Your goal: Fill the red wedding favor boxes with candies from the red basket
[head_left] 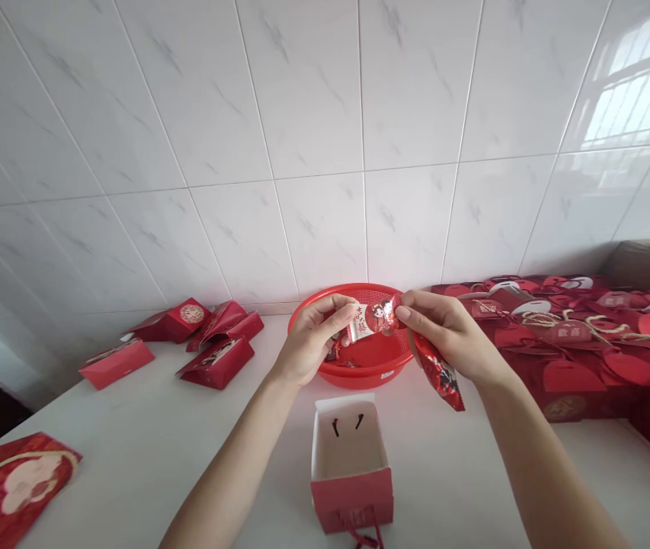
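Both hands hold a small wrapped candy (pixel 371 319) with a white and red wrapper, stretched between them above a red plastic basket (pixel 302 313). My left hand (pixel 316 335) pinches its left end. The right end is pinched by my right hand (pixel 444 328), which also has a larger red packet (pixel 439 374) hanging from it. A few wrapped pieces (pixel 333 352) lie inside the basket, partly hidden by my left hand. Nearer to me stands an open gift box (pixel 352 499), white inside, with a dark red cord at its front.
Several red boxes (pixel 219 362) lie at the back left against the tiled wall (pixel 318 229). A red bag with a rope handle (pixel 33 488) is at the front left. Rows of red gift boxes (pixel 570 381) fill the right side, with a brown carton (pixel 645 263) behind.
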Demonstrator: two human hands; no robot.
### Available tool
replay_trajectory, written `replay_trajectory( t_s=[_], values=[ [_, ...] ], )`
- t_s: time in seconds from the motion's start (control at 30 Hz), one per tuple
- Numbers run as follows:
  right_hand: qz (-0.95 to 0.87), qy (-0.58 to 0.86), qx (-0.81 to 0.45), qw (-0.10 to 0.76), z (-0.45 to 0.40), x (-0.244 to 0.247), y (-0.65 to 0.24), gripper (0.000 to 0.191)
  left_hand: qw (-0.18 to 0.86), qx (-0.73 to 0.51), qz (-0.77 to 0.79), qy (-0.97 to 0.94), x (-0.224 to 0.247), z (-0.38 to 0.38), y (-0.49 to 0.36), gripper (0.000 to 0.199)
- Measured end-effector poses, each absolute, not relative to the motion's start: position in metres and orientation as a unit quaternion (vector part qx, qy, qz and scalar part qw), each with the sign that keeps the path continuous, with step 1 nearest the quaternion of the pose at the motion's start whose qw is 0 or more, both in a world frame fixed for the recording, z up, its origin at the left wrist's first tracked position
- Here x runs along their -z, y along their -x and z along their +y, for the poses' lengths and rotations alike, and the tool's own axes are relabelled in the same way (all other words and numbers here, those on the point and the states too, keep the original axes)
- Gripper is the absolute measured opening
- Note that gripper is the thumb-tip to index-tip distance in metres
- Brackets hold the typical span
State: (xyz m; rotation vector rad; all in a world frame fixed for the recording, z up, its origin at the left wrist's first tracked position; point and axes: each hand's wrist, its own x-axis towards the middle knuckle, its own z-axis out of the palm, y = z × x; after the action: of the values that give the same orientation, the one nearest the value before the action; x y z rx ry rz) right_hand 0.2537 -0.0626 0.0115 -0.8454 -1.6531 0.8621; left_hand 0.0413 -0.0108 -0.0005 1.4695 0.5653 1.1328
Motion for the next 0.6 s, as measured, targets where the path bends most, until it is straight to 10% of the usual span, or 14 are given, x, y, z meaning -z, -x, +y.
replay_trajectory(
  t_s=[0.6],
  values=[
    [-0.704,0.379,-0.327,0.505,-0.0546,-0.0059,-0.2508,0.041,0.560,-0.484,0.229,-0.633,0.0032,-0.0047,-0.0383,0.027]
  ],
)
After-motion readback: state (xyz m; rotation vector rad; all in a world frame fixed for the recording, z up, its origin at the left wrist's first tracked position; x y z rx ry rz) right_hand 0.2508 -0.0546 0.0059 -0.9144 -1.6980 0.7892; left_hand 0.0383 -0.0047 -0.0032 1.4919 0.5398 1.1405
